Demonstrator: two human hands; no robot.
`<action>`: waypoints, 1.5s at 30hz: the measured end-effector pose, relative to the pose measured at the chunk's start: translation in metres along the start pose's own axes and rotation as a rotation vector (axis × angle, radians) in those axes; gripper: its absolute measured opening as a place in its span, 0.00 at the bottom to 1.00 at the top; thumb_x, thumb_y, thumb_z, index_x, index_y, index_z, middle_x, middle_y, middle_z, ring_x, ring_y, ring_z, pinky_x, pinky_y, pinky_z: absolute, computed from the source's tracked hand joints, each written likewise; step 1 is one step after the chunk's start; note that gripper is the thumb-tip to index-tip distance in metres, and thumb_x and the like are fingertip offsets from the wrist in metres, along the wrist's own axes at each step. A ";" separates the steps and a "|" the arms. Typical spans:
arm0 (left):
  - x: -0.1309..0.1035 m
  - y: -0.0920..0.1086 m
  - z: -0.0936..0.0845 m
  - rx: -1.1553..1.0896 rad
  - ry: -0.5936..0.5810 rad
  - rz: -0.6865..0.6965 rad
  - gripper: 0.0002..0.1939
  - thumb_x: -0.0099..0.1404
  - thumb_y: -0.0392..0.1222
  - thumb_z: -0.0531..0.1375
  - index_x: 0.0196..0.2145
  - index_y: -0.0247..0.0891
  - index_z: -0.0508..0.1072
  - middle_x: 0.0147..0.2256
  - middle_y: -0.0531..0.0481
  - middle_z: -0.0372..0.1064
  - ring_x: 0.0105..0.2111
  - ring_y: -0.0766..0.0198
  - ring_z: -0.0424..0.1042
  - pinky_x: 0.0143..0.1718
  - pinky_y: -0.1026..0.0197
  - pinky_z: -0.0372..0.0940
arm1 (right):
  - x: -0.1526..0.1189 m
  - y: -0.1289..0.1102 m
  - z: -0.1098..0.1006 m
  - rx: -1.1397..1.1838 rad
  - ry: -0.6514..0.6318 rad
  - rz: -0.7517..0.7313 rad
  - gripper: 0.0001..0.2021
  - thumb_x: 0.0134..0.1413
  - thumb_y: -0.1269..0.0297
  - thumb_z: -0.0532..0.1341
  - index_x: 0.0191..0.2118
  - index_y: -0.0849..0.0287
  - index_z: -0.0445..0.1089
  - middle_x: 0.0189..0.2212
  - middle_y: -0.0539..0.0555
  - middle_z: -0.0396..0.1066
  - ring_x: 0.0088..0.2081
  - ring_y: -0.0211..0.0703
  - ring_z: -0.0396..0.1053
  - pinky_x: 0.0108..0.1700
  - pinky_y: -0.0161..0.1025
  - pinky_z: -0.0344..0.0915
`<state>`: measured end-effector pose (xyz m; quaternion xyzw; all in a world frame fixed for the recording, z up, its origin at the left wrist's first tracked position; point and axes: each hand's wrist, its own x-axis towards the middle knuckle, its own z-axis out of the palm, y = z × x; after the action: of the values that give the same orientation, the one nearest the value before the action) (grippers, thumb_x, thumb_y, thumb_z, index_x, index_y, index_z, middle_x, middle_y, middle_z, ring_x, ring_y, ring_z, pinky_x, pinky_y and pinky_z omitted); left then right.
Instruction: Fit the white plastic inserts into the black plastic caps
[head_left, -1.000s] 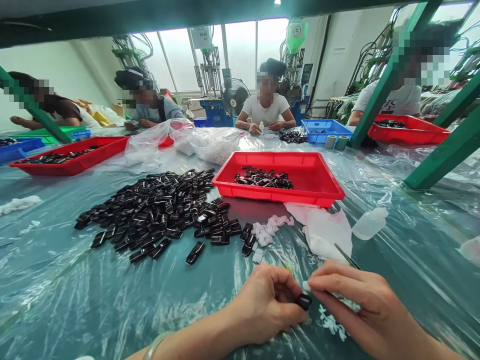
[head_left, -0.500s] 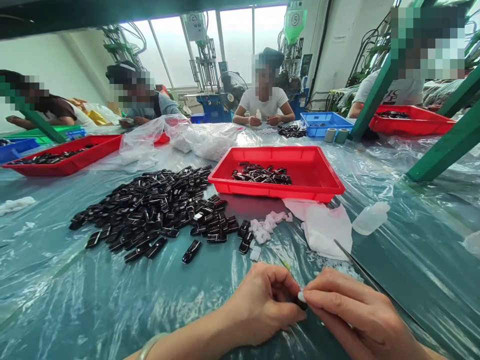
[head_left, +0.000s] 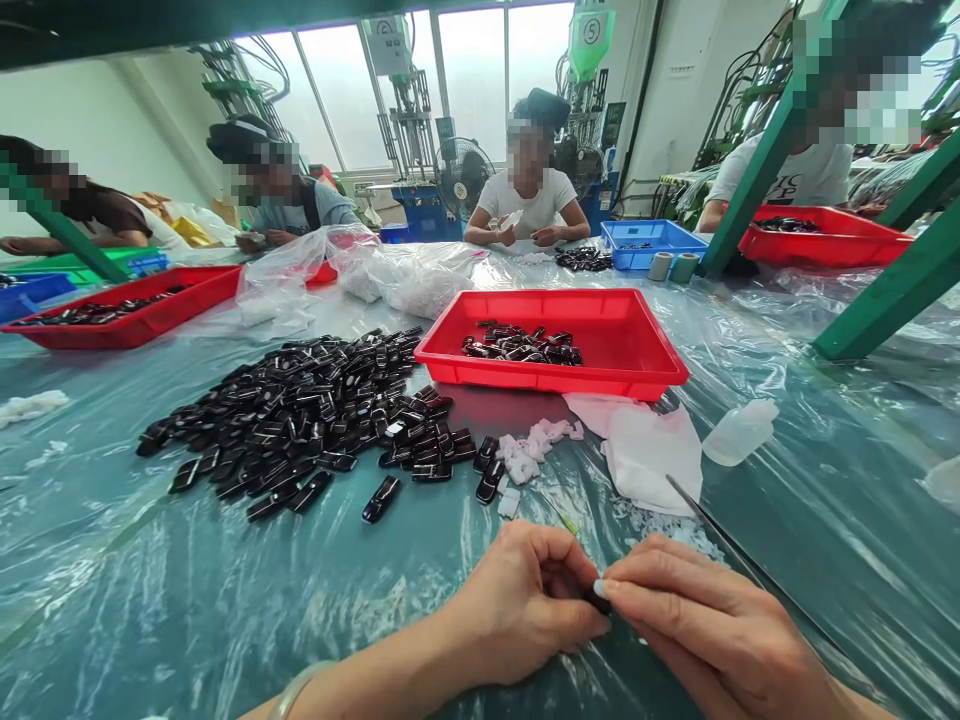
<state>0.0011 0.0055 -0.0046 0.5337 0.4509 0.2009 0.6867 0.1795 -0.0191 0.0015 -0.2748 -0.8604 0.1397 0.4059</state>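
My left hand (head_left: 525,605), at the bottom centre, is closed around a small black plastic part (head_left: 600,602), most of it hidden by my fingers. Thumb and fingertips of my right hand (head_left: 701,615) pinch a small white piece (head_left: 600,588) against the end of that part. Beyond my hands lie small white pads (head_left: 525,452) and loose black parts (head_left: 381,498). A large pile of similar glossy black parts (head_left: 292,410) spreads to the left. Tweezers (head_left: 720,535) lie just beyond my right hand, partly covered by it.
A red tray (head_left: 555,378) with some black parts stands ahead. A white cloth (head_left: 649,455) and a translucent bottle (head_left: 741,432) lie on the right. Plastic sheeting (head_left: 225,610) covers the table. Green posts (head_left: 892,265) rise at the right. Several people sit around the table.
My hands hold nearly the same pose, with the white piece still pressed to the black part. The view has shifted slightly. The person opposite has tilted their bottle.
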 end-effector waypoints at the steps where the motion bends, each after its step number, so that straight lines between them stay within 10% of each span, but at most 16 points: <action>1: 0.000 0.000 0.000 -0.003 -0.001 0.001 0.07 0.44 0.34 0.63 0.24 0.33 0.70 0.16 0.57 0.61 0.18 0.72 0.59 0.20 0.69 0.51 | 0.000 0.000 0.000 -0.002 -0.002 -0.005 0.12 0.56 0.76 0.52 0.43 0.59 0.67 0.29 0.56 0.71 0.30 0.39 0.69 0.30 0.34 0.68; 31: -0.001 0.005 0.000 0.001 0.005 -0.022 0.07 0.43 0.33 0.64 0.23 0.33 0.69 0.17 0.56 0.62 0.18 0.73 0.59 0.20 0.69 0.51 | -0.002 0.008 -0.010 0.016 -0.011 0.234 0.09 0.54 0.77 0.54 0.34 0.58 0.68 0.27 0.51 0.68 0.27 0.34 0.67 0.27 0.30 0.64; 45: -0.001 0.006 -0.001 0.024 -0.011 -0.043 0.07 0.44 0.34 0.64 0.24 0.32 0.70 0.17 0.56 0.61 0.18 0.74 0.56 0.20 0.69 0.50 | -0.004 0.008 -0.019 -0.201 -0.474 0.277 0.11 0.53 0.78 0.52 0.23 0.59 0.61 0.26 0.48 0.63 0.30 0.37 0.58 0.36 0.38 0.54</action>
<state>0.0010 0.0080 0.0010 0.5332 0.4608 0.1779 0.6868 0.1996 -0.0146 0.0070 -0.3884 -0.8949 0.1681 0.1413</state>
